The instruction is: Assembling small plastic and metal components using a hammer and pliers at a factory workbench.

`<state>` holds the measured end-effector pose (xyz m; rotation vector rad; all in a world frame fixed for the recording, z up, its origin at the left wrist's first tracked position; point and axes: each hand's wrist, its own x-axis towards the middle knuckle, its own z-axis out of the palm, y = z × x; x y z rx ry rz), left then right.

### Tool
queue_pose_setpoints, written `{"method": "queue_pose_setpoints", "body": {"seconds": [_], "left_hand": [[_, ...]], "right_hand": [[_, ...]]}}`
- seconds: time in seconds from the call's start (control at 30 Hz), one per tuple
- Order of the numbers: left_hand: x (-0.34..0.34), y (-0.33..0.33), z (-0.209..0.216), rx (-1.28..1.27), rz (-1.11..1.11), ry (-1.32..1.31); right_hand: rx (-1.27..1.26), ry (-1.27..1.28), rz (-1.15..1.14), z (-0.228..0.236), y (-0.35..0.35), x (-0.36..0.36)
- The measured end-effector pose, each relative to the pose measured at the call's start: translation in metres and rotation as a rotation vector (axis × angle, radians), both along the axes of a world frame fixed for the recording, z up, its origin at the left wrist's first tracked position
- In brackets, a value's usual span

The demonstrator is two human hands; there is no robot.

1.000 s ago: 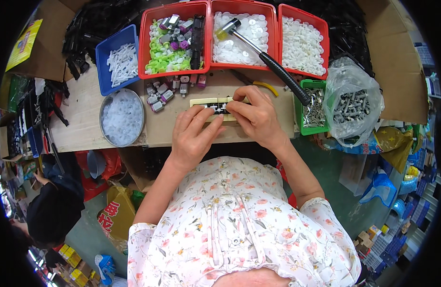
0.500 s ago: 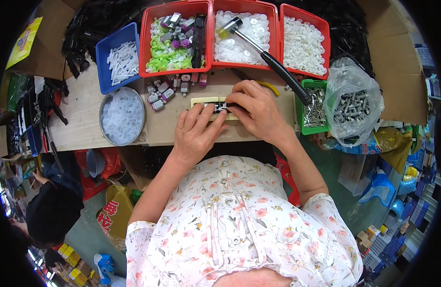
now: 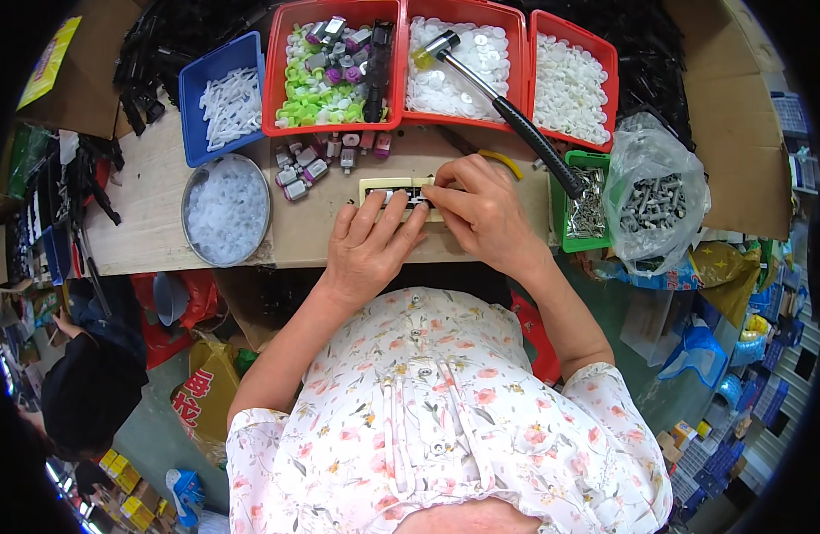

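In front of me on the bench lies a small cream-coloured rectangular holder (image 3: 365, 184), with a narrow black part (image 3: 412, 193) holding small pale pieces inside it. My left hand (image 3: 367, 249) rests against the holder's near side, its fingers stretched out and slightly apart over the black part. At the holder's right end, my right hand (image 3: 488, 214) has thumb and forefinger pinched together. What sits between those fingertips is hidden. Several small grey-and-purple motor-like blocks (image 3: 303, 169) lie just beyond, to the left.
Red bins hold green and purple parts, white discs (image 3: 468, 76) and small white pieces (image 3: 566, 84). A black-handled hammer (image 3: 530, 132) lies across them. Around stand a blue bin (image 3: 192, 89), round tin (image 3: 189, 236), green tray (image 3: 597, 243), plastic bag (image 3: 690, 169) and yellow-handled pliers (image 3: 502, 163).
The view has shifted slightly. Both hands stay at the holder in nearly the same pose, and more of the holder's left part shows.
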<state>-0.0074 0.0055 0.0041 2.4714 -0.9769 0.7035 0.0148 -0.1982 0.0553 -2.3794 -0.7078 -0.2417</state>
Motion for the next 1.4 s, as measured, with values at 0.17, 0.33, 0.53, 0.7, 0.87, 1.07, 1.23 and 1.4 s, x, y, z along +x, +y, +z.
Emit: {"method": "queue_pose_setpoints", "body": {"seconds": [0.17,0.33,0.53,0.7,0.87,1.07,1.23,1.4], "left_hand": [[0.000,0.001,-0.002,0.035,0.001,-0.038],[0.001,0.001,-0.004,0.058,-0.007,-0.055],[0.002,0.001,-0.008,0.047,-0.013,-0.065],[0.001,0.002,-0.008,0.029,-0.026,-0.028],[0.001,0.001,-0.007,0.038,-0.013,-0.036],[0.001,0.001,-0.009,0.037,-0.001,-0.042],[0.001,0.001,-0.006,0.041,0.000,-0.034],[0.002,0.000,-0.006,0.026,0.002,-0.030]], "right_hand": [[0.035,0.035,0.090,0.000,-0.005,0.008],[0.096,0.102,0.151,-0.005,-0.014,0.017],[0.080,0.113,0.136,-0.003,-0.011,0.019],[0.148,0.157,0.108,-0.005,-0.009,0.016],[0.112,0.103,0.085,-0.005,-0.006,0.013],[0.088,0.204,0.166,0.001,-0.009,0.023],[0.212,0.224,0.077,-0.009,-0.009,0.014],[0.274,0.220,-0.016,-0.007,-0.008,0.004]]}}
